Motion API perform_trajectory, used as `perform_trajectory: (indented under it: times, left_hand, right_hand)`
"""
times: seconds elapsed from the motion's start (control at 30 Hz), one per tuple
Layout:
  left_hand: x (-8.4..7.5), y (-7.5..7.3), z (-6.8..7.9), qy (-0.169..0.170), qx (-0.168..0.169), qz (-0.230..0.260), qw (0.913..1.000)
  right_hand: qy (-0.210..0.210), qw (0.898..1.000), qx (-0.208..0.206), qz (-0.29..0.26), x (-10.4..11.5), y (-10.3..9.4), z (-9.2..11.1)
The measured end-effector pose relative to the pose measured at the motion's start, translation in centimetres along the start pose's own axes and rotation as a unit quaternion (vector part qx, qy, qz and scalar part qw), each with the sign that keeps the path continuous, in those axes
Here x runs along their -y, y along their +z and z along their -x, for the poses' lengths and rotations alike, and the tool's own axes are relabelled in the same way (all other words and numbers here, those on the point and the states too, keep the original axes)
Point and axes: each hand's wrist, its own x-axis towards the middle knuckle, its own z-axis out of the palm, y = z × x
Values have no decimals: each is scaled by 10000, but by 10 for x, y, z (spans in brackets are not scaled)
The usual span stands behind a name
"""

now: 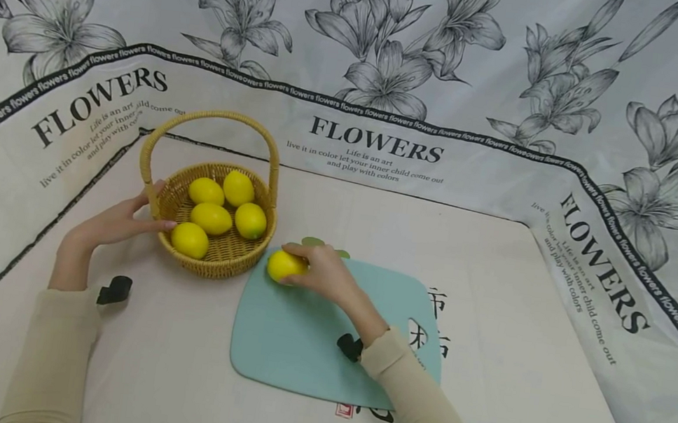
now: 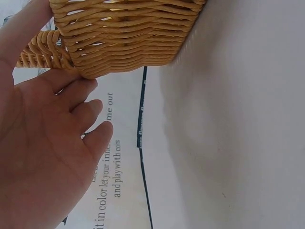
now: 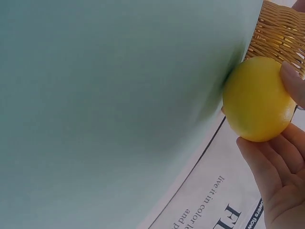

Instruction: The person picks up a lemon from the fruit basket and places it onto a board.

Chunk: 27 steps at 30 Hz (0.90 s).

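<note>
My right hand (image 1: 326, 275) pinches a yellow lemon (image 1: 285, 267) over the upper left corner of a pale blue-green cutting board (image 1: 290, 347). In the right wrist view, the thumb lies on one side of the lemon (image 3: 259, 100) and the fingertips on another. At the left, my left hand (image 1: 118, 220) grips the side of a wicker basket (image 1: 224, 269), thumb at the rim. The left wrist view has its fingers bent against the woven wall (image 2: 128, 43). Several lemons (image 1: 211, 218) lie inside the basket, below its tall arched handle (image 1: 217, 114).
Green leaf shapes (image 1: 313, 241) show just past the board's far edge. Black printed characters (image 1: 437, 301) on the pale tablecloth (image 1: 516, 374) appear beside the board. Behind stands a curtain (image 1: 379, 139) printed with flowers and lettering.
</note>
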Motion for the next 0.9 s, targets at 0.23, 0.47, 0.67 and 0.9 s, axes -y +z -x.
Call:
perform_trajectory:
  times: [0.23, 0.47, 0.67, 0.9]
  left_hand:
    - [-1, 0, 0, 10, 1, -26, 10000]
    - [-1, 0, 0, 34, -1, 18, 10000]
    - [-1, -1, 1, 24, 4, 18, 10000]
    - [-1, -1, 1, 60, 25, 55, 10000]
  right_hand:
    - [-3, 9998, 130, -151, 0, -2, 2]
    - [271, 9993, 245, -91, 1, -3, 3]
    - [229, 9995, 214, -10, 1, -4, 2]
    - [143, 9998, 74, 72, 0, -3, 1]
